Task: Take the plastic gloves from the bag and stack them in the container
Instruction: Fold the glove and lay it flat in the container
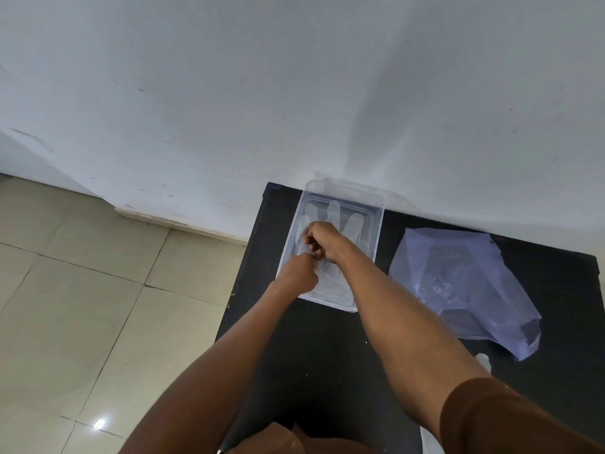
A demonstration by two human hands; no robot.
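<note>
A clear rectangular plastic container point(378, 221) stands at the far left of the black table point(327, 348). Inside it lies a translucent plastic glove point(353, 224), flat, with its fingers pointing toward the wall. Both hands are inside the container over the glove's palm area. My left hand point(299, 273) has its fingers curled and pinched on the glove film. My right hand point(322, 240) is also curled, pinching the same glove just beyond the left hand. A translucent bluish plastic bag point(458, 283) lies flat on the table to the right of the container.
The table stands against a white wall point(294, 93). Its left edge drops to a beige tiled floor point(82, 306). A small white object point(484, 360) lies near the bag's front corner, partly hidden by my right arm.
</note>
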